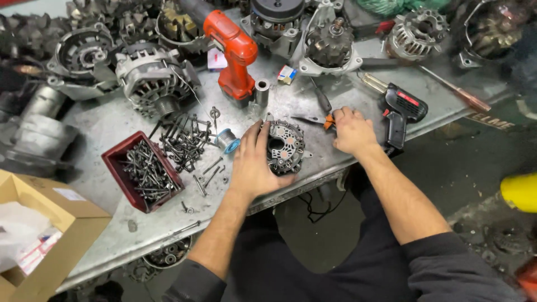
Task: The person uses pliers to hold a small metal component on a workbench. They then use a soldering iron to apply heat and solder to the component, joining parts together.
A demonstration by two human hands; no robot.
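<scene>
At frame centre, a round metal part [285, 146] is being gripped by the left hand [254, 165] while orange-handled pliers [327, 121] are being closed on by the right hand [352, 131], best kept steady.

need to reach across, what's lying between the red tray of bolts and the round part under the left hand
In the head view, between the red tray and the round part under the left hand: a loose pile of bolts, stray screws and a solder spool on the bench.
</scene>
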